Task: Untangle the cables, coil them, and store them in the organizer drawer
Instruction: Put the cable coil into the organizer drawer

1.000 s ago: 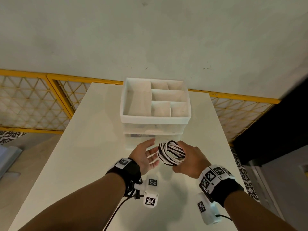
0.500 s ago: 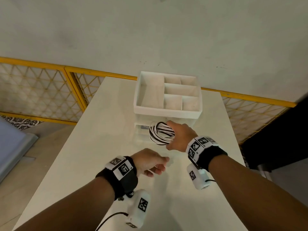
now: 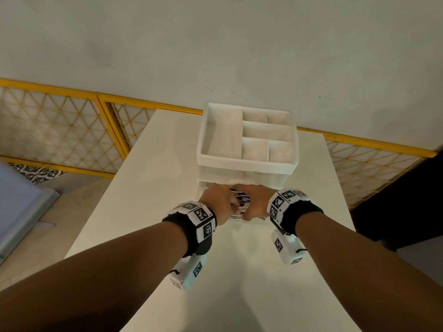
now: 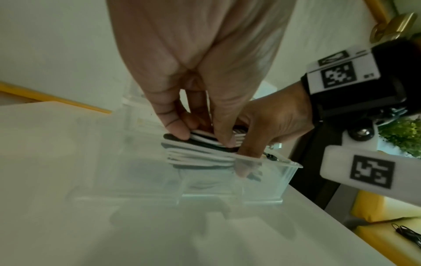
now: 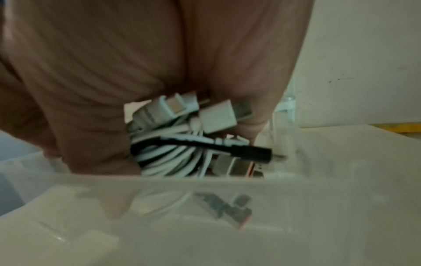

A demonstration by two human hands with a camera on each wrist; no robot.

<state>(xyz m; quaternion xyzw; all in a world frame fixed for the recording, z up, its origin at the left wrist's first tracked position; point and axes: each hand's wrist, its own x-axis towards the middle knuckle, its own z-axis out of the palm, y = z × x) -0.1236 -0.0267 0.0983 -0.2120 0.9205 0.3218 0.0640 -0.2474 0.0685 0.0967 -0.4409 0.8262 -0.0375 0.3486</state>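
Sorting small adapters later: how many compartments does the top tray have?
6 compartments in the tray: one long at left, two back right, one wide middle, two front right. None seems hidden.

A pale, scuffed wall rises behind a long white table. Yellow-framed mesh panels run along the wall's foot. A patterned black-and-white mat lies on the beige floor at left.
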